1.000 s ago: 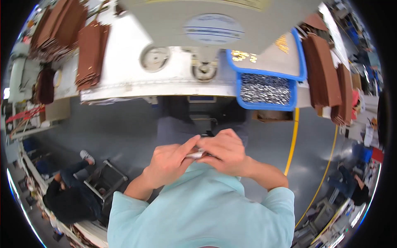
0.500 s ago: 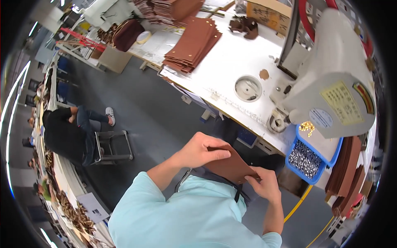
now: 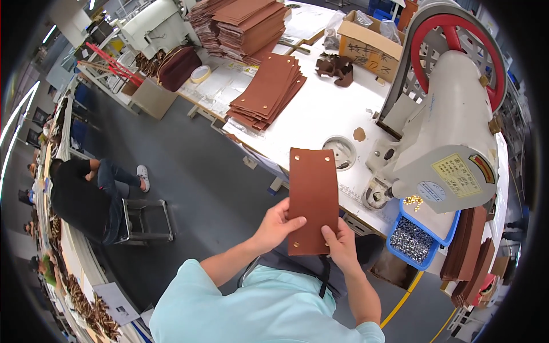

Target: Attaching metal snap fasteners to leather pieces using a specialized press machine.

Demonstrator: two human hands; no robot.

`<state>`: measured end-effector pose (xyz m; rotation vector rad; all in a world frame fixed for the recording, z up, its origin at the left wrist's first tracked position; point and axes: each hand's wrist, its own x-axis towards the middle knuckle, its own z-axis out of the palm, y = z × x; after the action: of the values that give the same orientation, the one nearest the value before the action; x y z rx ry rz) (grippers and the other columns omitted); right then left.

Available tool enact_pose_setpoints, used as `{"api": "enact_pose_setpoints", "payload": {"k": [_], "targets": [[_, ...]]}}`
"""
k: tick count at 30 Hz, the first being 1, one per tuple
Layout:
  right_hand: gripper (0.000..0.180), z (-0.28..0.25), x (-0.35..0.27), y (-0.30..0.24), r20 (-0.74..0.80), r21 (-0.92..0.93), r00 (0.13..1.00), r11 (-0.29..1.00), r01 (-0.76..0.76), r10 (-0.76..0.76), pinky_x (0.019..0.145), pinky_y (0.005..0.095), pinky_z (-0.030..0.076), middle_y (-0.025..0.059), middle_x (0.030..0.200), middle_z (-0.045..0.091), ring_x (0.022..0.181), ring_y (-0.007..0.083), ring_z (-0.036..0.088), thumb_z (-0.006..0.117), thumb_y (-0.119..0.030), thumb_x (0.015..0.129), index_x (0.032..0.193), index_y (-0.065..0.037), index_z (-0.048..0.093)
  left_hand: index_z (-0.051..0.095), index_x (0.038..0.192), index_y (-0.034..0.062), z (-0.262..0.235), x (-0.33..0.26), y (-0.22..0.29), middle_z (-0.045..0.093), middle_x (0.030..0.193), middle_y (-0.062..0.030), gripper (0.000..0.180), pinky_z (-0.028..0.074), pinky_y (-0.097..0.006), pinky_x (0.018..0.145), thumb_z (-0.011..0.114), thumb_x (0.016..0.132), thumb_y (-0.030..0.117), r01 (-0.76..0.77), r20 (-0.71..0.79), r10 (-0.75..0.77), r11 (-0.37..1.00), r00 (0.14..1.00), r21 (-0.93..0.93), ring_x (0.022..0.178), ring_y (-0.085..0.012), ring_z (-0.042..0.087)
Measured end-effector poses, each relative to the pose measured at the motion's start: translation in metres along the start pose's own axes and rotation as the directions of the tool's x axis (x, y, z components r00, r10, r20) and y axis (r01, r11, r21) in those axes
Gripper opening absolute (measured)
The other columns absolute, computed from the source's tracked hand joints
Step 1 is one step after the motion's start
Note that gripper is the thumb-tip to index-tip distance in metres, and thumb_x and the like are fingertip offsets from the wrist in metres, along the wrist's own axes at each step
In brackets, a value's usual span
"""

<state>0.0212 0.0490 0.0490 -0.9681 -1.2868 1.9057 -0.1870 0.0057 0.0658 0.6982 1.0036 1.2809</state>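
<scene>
A brown leather panel (image 3: 313, 197) with brass-coloured snaps near its corners is held upright over my lap, its broad face toward me. My left hand (image 3: 277, 226) grips its left edge, thumb on the face and fingers behind. On the lower right edge my right hand (image 3: 341, 240) pinches it the same way; the fingers behind are partly hidden. Beyond the panel, a pile of similar brown panels with snaps (image 3: 267, 94) lies on the white table (image 3: 334, 108). To the right stands a pale riveting machine (image 3: 440, 143) with a red wheel.
Blue trays (image 3: 419, 258) hold silver and gold-coloured small metal parts beside the machine. More brown pieces (image 3: 466, 243) stack at the right edge. A cardboard box (image 3: 366, 51) and tall leather stacks (image 3: 249, 28) sit farther back. A seated person (image 3: 86, 197) is at left, by a metal stool (image 3: 147, 220).
The leather panel has been raised and turned from a tilted position near my lap to upright, its face showing. Both hands still hold it. The view has shifted slightly.
</scene>
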Motion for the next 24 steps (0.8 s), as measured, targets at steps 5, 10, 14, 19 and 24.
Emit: {"api": "enact_pose_setpoints", "payload": {"k": [5, 10, 14, 19, 24], "targets": [[0.041, 0.005, 0.006, -0.015, 0.076, 0.104, 0.981, 0.977, -0.187, 0.180, 0.086, 0.0282, 0.058, 0.0098, 0.115, 0.072, 0.103, 0.0145, 0.070, 0.063, -0.001, 0.101, 0.140, 0.003, 0.050, 0.045, 0.146, -0.0015, -0.008, 0.022, 0.023, 0.064, 0.132, -0.0111, 0.048, 0.051, -0.032, 0.103, 0.061, 0.101, 0.001, -0.090, -0.009, 0.091, 0.994, 0.996, 0.055, 0.119, -0.0146, 0.063], [0.052, 0.006, 0.005, -0.012, -0.001, 0.159, 0.998, 0.985, -0.060, 0.061, 0.079, 0.0293, 0.061, 0.0126, 0.113, 0.074, 0.096, 0.0173, 0.073, 0.067, -0.004, 0.098, 0.146, 0.000, 0.047, 0.044, 0.146, -0.0018, -0.004, 0.035, 0.026, 0.065, 0.132, -0.0117, 0.048, 0.051, -0.032, 0.104, 0.060, 0.101, 0.001, -0.066, 0.007, 0.066, 0.995, 0.998, 0.070, 0.120, -0.0157, 0.063], [0.053, -0.001, -0.008, -0.013, -0.030, 0.180, 0.999, 0.984, -0.018, 0.023, 0.081, 0.0300, 0.059, 0.0126, 0.113, 0.075, 0.095, 0.0172, 0.073, 0.068, -0.005, 0.099, 0.147, 0.000, 0.048, 0.043, 0.150, -0.0029, -0.010, 0.063, 0.053, 0.064, 0.134, -0.0111, 0.052, 0.050, -0.032, 0.106, 0.058, 0.100, -0.001, -0.196, -0.002, 0.199, 0.967, 0.980, 0.160, 0.123, -0.0168, 0.061], [0.043, -0.032, -0.035, 0.035, -0.045, 0.091, 0.983, 0.981, -0.173, 0.178, 0.081, 0.0269, 0.057, 0.0124, 0.112, 0.075, 0.092, 0.0149, 0.072, 0.068, -0.010, 0.100, 0.139, 0.002, 0.058, 0.047, 0.149, -0.0034, -0.021, 0.129, 0.133, 0.062, 0.140, -0.0108, 0.051, 0.049, -0.032, 0.106, 0.058, 0.099, -0.003, -0.251, 0.059, 0.244, 0.939, 0.968, 0.236, 0.123, -0.0165, 0.061], [0.037, -0.048, -0.066, 0.060, -0.185, 0.099, 0.956, 0.972, -0.213, 0.229, 0.078, 0.0260, 0.058, 0.0125, 0.108, 0.076, 0.089, 0.0144, 0.072, 0.067, -0.008, 0.099, 0.134, 0.003, 0.062, 0.053, 0.147, 0.0004, -0.048, 0.189, 0.192, 0.068, 0.133, -0.0102, 0.051, 0.054, -0.032, 0.099, 0.059, 0.097, -0.004, -0.322, 0.057, 0.319, 0.903, 0.946, 0.284, 0.113, -0.0171, 0.068]]}}
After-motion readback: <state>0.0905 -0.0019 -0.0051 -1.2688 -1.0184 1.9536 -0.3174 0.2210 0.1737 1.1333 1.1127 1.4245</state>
